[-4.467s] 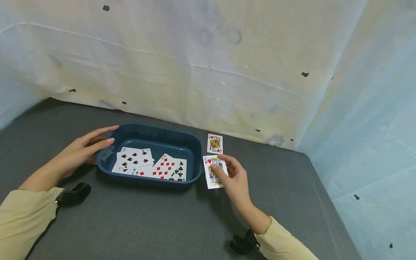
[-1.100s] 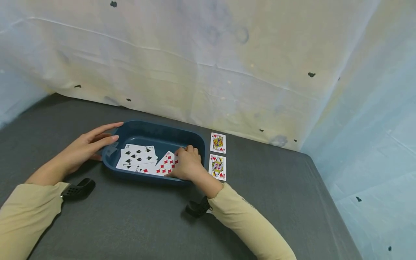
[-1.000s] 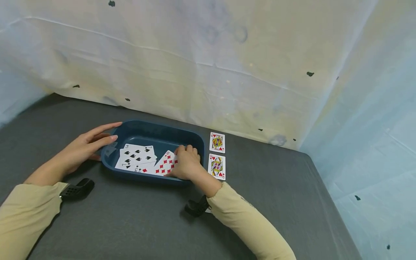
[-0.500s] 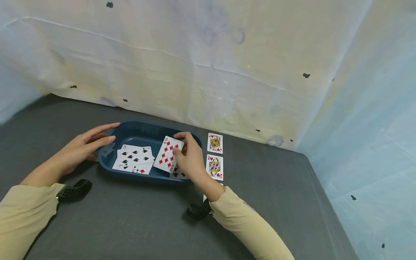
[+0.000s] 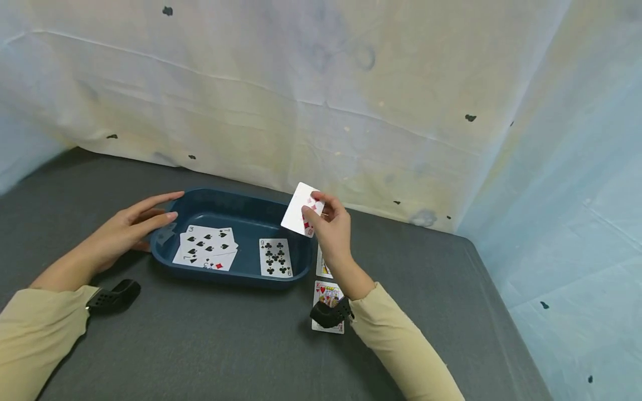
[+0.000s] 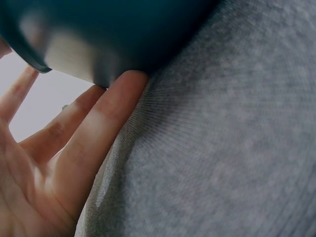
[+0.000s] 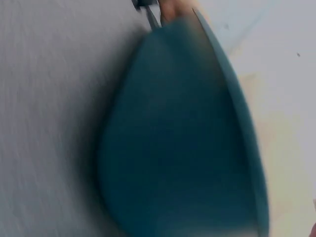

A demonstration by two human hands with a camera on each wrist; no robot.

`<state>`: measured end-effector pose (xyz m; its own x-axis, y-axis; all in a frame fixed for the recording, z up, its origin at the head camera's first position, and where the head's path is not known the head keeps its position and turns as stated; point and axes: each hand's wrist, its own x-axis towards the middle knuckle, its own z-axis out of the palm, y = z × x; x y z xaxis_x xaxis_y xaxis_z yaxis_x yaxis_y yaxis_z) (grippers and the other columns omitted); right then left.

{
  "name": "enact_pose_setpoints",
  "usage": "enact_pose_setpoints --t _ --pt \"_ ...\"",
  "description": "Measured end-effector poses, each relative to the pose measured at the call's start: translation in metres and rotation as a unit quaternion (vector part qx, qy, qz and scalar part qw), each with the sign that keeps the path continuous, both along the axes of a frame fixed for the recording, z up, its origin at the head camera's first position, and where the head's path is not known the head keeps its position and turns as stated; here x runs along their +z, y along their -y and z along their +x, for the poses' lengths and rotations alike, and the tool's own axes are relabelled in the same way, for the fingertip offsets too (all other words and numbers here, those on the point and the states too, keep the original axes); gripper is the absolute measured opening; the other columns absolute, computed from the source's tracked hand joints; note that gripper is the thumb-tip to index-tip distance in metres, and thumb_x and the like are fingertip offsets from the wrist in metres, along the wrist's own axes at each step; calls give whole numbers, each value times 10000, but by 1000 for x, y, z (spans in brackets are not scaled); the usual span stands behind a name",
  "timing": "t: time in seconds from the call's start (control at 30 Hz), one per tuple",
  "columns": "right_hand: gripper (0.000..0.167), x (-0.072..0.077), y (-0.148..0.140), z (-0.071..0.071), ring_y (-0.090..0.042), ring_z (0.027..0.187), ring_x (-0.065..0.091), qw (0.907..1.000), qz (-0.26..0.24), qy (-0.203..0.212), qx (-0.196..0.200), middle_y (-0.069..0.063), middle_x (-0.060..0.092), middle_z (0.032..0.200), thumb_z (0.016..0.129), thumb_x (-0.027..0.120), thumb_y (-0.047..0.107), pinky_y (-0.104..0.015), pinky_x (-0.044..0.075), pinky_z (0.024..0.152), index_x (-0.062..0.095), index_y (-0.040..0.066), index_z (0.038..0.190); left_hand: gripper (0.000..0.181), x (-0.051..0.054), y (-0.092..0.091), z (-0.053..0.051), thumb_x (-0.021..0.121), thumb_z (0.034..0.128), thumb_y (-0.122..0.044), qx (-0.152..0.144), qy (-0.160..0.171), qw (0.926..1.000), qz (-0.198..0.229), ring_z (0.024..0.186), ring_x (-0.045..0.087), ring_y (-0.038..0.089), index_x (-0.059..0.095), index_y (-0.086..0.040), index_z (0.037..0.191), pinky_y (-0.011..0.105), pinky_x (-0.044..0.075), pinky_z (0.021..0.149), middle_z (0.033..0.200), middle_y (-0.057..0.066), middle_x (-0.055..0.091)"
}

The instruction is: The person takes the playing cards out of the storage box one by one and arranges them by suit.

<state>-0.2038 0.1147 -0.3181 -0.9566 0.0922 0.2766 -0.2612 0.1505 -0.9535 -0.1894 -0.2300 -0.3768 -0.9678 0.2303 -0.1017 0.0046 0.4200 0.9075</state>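
Note:
My right hand point(image 5: 328, 223) pinches a ten of diamonds playing card point(image 5: 297, 210) between thumb and fingers, tilted above the tray's right rim. The dark blue plastic tray point(image 5: 233, 197) holds a nine of clubs point(image 5: 276, 258) at its right. At its left, several overlapping cards lie with a seven of spades point(image 5: 208, 239) among them. My left hand point(image 5: 122, 231) touches the tray's left end. In the left wrist view its straight fingers point(image 6: 106, 121) rest against the outer wall. In the right wrist view, the tray point(image 7: 182, 133) is blurred and the held card does not show.
Right of the tray lie a king of hearts point(image 5: 328, 328), partly under a black wrist device point(image 5: 331, 313), and a queen of hearts point(image 5: 323, 269), mostly covered by my right hand. A pale cloth point(image 5: 301, 100) hangs behind the dark table point(image 5: 200, 351).
The king of hearts was set down on the table. My right hand then picked the ten of diamonds from the tray and moved it up and right, uncovering the nine of clubs. My left hand stays put.

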Motion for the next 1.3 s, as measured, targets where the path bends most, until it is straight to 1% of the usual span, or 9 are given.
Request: enact_pose_setpoints --t 0.13,0.27,0.43,0.67,0.8,0.97,1.17,1.23,1.3 --pt "345 3 -19 -11 -102 785 528 9996 129 169 -184 -119 567 1074 869 648 -9 -180 478 604 588 26 1207 603 0 2 1 448 1003 -445 -4 14 10000 -1 1336 252 510 133 -434 1518 696 428 834 1574 245 115" --pt "364 0 -38 -24 -102 823 529 9983 213 423 -345 -116 554 1111 896 608 -16 -200 471 618 565 48 1251 605 -1 4 1 443 1005 -444 5 37 10000 -13 1337 245 515 125 -432 1520 702 421 840 1575 247 104" --pt "383 -7 -60 -35 -133 872 508 9946 306 770 -633 -112 547 1156 911 583 -18 -223 476 660 559 76 1282 607 -2 5 1 440 1004 -451 26 56 10000 -40 1338 244 516 119 -433 1519 710 410 847 1572 252 114" --pt "411 -24 -89 -49 -198 962 531 9849 895 1088 -1010 -134 537 1200 906 598 13 -239 468 685 554 100 1305 609 -1 4 1 440 1006 -445 21 84 10000 -27 1329 256 519 120 -423 1523 687 430 844 1568 264 115" --pt "459 -32 -99 -54 -241 1022 545 9799 1147 1232 -1070 -172 564 1208 886 592 -30 -246 458 707 532 71 1329 605 0 3 1 444 1006 -440 4 83 10000 4 1334 251 517 127 -428 1521 692 426 848 1571 255 112" --pt "512 -40 -111 -60 -245 1029 530 9745 1385 1416 -1055 -186 561 1238 859 570 -76 -216 423 689 505 45 1352 607 -1 2 2 449 1003 -444 8 73 10000 9 1333 253 515 128 -435 1518 698 421 851 1572 251 113" --pt "576 -44 -121 -64 -250 1040 521 9665 1691 1664 -983 -196 550 1261 813 562 -94 -234 412 718 491 38 1369 612 0 0 1 452 999 -455 12 79 10000 -1 1334 257 515 128 -437 1518 703 417 850 1575 244 111" --pt "575 -45 -123 -65 -257 1031 515 9620 1859 1753 -964 -198 548 1269 804 571 -91 -255 401 730 506 40 1360 610 1 0 1 451 999 -456 7 72 10000 1 1337 255 514 128 -438 1517 705 414 852 1577 241 110" --pt "552 -48 -125 -66 -257 1020 507 9551 2116 1839 -953 -186 541 1291 810 591 -70 -271 393 738 531 55 1344 608 1 0 2 450 999 -456 5 67 10000 4 1340 252 514 130 -440 1516 706 413 852 1577 238 110"
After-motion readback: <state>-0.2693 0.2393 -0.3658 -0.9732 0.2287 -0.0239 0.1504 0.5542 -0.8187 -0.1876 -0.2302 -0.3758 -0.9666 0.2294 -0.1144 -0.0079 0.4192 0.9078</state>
